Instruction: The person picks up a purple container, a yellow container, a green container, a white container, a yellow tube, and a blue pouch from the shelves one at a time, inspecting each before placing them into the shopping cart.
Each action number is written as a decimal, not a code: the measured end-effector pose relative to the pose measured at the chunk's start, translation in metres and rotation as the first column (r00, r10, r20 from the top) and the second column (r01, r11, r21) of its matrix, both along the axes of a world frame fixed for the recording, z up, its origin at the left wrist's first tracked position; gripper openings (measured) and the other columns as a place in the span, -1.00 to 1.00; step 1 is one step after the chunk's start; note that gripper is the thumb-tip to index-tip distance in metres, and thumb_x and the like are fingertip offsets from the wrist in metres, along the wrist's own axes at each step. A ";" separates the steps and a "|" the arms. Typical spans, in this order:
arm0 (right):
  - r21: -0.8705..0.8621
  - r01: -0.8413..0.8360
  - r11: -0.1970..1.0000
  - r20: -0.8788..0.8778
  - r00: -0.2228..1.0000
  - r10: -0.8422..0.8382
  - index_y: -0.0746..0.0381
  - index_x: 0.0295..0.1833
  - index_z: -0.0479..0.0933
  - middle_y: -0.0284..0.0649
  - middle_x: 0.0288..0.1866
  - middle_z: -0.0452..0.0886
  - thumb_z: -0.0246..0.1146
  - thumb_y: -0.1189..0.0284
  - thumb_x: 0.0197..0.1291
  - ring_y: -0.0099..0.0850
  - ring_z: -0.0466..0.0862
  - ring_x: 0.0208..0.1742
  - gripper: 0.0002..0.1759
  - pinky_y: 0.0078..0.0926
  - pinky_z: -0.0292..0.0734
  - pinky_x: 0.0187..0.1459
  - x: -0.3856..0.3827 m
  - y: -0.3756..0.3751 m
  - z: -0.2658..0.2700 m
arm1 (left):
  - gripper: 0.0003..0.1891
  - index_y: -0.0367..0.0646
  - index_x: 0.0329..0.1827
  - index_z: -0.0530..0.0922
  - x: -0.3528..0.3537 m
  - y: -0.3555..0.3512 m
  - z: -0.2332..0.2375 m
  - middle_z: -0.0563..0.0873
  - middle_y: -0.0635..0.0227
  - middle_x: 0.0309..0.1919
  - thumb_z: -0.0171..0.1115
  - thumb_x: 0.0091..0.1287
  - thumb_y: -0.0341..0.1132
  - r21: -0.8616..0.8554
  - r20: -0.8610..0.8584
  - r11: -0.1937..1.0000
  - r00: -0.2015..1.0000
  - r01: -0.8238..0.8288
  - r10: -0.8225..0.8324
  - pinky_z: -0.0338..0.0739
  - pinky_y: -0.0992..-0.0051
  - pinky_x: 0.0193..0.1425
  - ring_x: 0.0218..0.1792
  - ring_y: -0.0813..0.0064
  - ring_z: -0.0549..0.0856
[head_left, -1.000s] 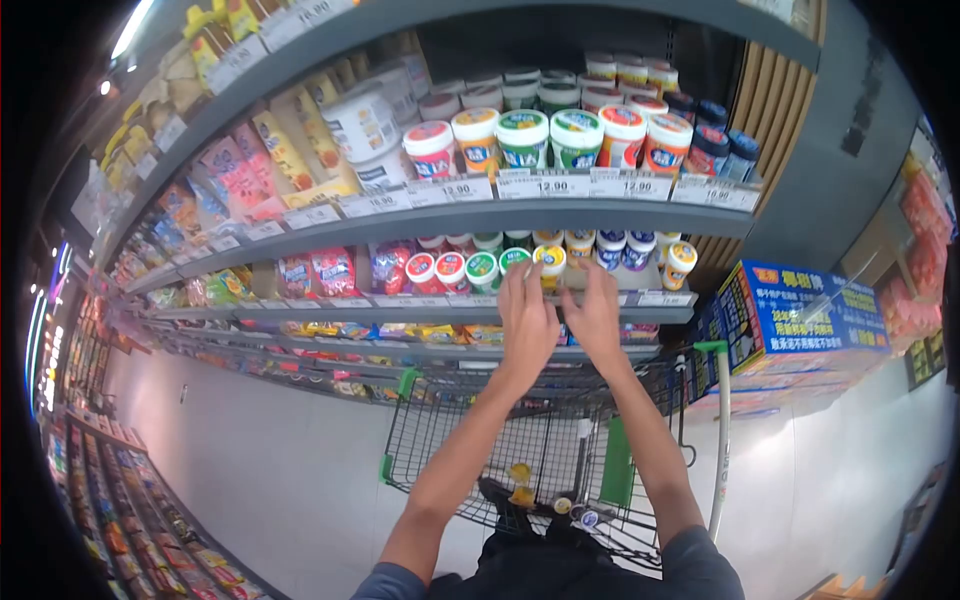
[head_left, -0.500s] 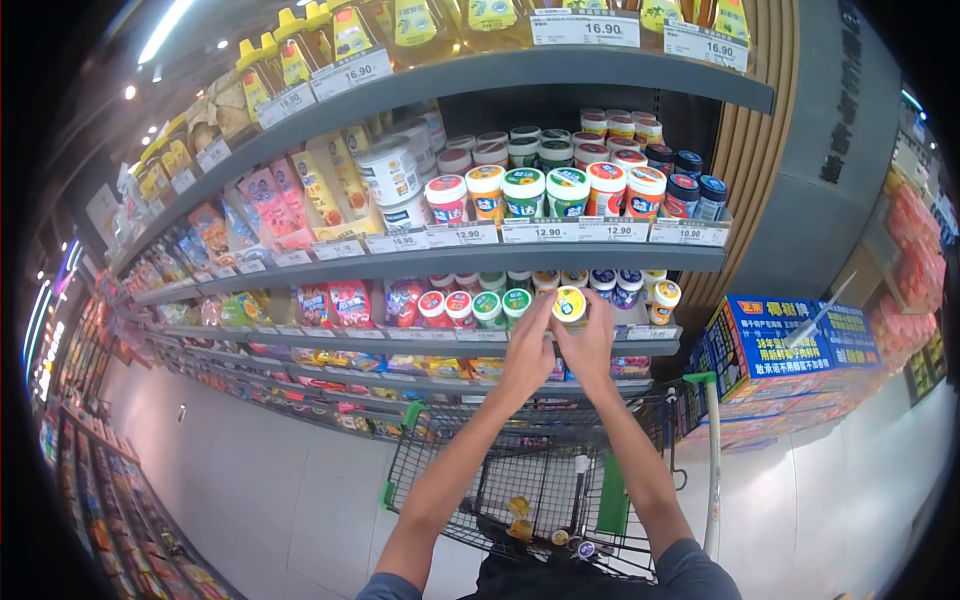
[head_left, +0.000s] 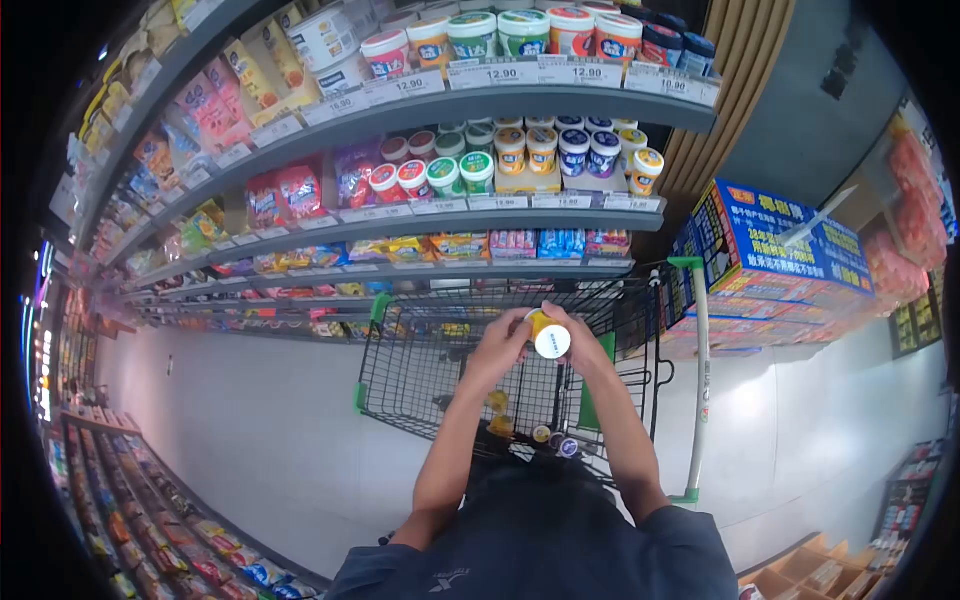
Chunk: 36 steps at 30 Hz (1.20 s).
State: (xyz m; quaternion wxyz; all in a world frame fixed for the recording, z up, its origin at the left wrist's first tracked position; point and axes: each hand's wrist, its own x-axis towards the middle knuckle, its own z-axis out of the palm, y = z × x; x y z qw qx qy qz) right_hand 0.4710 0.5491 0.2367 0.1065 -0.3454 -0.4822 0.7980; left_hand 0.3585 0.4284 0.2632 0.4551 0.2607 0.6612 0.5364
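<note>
Between my two hands is a small yellow gum tub [head_left: 551, 340], tilted so that a round white end with small dark print faces me. My left hand [head_left: 498, 347] grips it from the left, fingers curled around its side. On the other side my right hand [head_left: 582, 342] is closed on it too. Both hands hover above the wire shopping cart [head_left: 400, 410]. Inside the cart lie a purple-lidded tub [head_left: 569, 448], a yellow-lidded tub [head_left: 542, 434] and some yellow items [head_left: 499, 412] whose kind I cannot make out.
A shelf [head_left: 480, 220] beyond the cart carries small gum tubs and bagged sweets. Larger tubs [head_left: 472, 38] stand one shelf higher. Blue and yellow cartons [head_left: 770, 250] are stacked at right, near the cart's handle [head_left: 703, 370]. Another goods rack [head_left: 150, 490] runs along the lower left.
Both hands have come down from in front of the shelf to above the cart with the tub. It has turned from lid showing to its plain white end showing. My view has tilted downward.
</note>
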 end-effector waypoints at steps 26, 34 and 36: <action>0.332 0.048 0.942 0.026 0.998 -0.060 0.42 0.12 0.49 -0.16 -0.15 0.65 0.36 0.18 0.24 -0.51 0.60 -0.26 -0.45 -0.55 0.52 -0.24 0.088 -0.042 -0.101 | -0.34 -0.02 0.56 0.15 0.059 -0.037 -0.102 0.57 0.31 -0.04 0.16 0.42 -0.45 -0.049 -0.004 0.950 0.951 0.309 -0.310 0.53 0.49 0.05 -0.06 0.54 0.56; 0.422 -0.045 0.905 -0.028 0.998 0.063 0.28 0.39 0.37 -0.14 0.18 0.57 0.47 0.43 0.06 -0.35 0.60 0.17 -0.24 -0.43 0.55 0.06 0.095 -0.046 -0.106 | -0.32 -0.09 0.51 0.22 0.062 -0.040 -0.126 0.55 0.16 0.23 0.14 0.29 -0.59 -0.053 -0.174 0.972 0.956 0.229 -0.235 0.52 0.39 0.24 0.29 0.28 0.53; 0.463 -0.061 0.884 -0.021 0.997 0.079 0.29 0.36 0.39 -0.11 0.19 0.56 0.47 0.46 0.03 -0.31 0.59 0.20 -0.26 -0.41 0.54 0.09 0.095 -0.047 -0.106 | -0.34 -0.10 0.50 0.25 0.062 -0.039 -0.136 0.57 0.16 0.21 0.10 0.28 -0.61 -0.086 -0.230 0.970 0.943 0.226 -0.240 0.53 0.40 0.21 0.30 0.31 0.53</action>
